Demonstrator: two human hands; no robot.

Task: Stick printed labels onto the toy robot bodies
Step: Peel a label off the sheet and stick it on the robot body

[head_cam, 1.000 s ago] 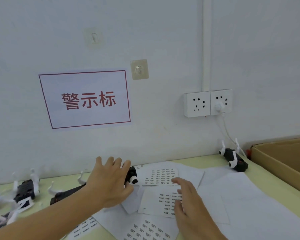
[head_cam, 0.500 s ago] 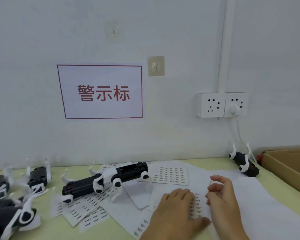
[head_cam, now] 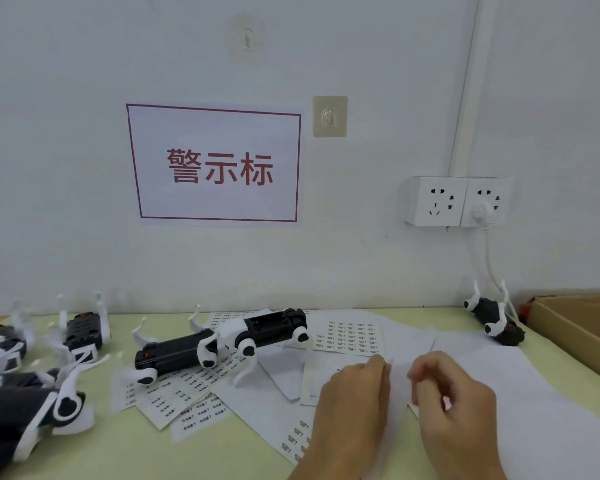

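Both hands have lifted off the flat label sheet since half a second ago and now meet over the paper pile. My left hand (head_cam: 355, 403) pinches the edge of a thin white sheet (head_cam: 399, 386) at its fingertips, and I see the sheet bend softly between the two hands. My right hand (head_cam: 454, 407) has its fingers curled toward that same sheet, but blur keeps me from telling whether it grips the paper or a peeled label. Beneath lie overlapping label sheets (head_cam: 352, 336), matte white with rows of small dark print, spread on the pale green table (head_cam: 243, 452). Just left of them two toy robot bodies (head_cam: 274, 325), glossy black with rounded white legs, rest on the papers, one touching the other. More robots (head_cam: 84, 332) lie scattered at the table's left end, and one lone robot (head_cam: 496, 320) sits beside a brown cardboard box (head_cam: 582, 327) at the right. On the wall hangs a red-bordered sign (head_cam: 219, 166) near white sockets (head_cam: 458, 202).
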